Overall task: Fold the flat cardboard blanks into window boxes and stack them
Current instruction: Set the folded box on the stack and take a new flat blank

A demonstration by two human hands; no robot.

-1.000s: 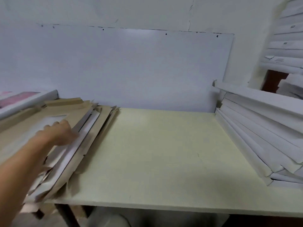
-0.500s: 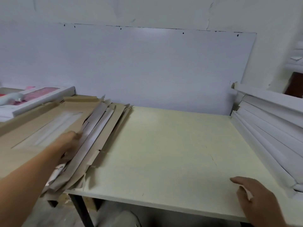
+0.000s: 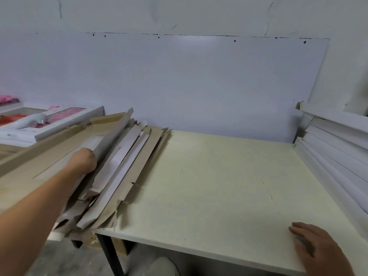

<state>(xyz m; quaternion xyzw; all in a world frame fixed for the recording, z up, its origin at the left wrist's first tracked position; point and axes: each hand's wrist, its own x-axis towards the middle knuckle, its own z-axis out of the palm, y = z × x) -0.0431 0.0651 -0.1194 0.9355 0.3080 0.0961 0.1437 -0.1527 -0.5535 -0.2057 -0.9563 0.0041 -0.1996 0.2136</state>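
The person's left hand [image 3: 83,162] is curling its fingers round the near edge of the top blank [image 3: 59,148], which is tilting up off the heap of flat cardboard blanks [image 3: 127,168] overhanging the table's [image 3: 219,186] left edge. Their right hand [image 3: 318,248] is resting flat, fingers loose, near the table's front right corner. Between the two, the pale tabletop is lying bare to the wall panel [image 3: 179,86]. White folded boxes [image 3: 334,148] are leaning in a stack along the right edge. A pink-filled window box [image 3: 59,120] is sitting far left; its small label is too blurred to read.

Blanks [image 3: 127,166] left on table [image 3: 229,186], folded boxes [image 3: 338,140] right (panel [image 3: 179,86] behind)
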